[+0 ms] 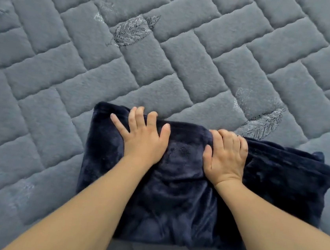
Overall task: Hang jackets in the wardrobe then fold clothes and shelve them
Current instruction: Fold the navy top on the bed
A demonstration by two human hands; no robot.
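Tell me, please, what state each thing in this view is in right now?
Navy fleece garment: folded, lying flat on the quilt.
Left hand: fingers spread, pressing the garment.
Right hand: fingers curled over the garment's far fold.
Grey quilted cover: spread flat beneath everything.

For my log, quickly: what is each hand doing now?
Left hand: open, fingers spread, pressing flat on the dark blue fleece garment.
Right hand: fingers curled over the garment's far edge, gripping it.

One folded navy fleece garment (183, 188) lies at six o'clock. Two hands rest on it: the left hand (143, 141) and the right hand (226, 158). One grey quilted bed cover (166, 67) lies beneath, with several embroidered leaf motifs (131, 31).
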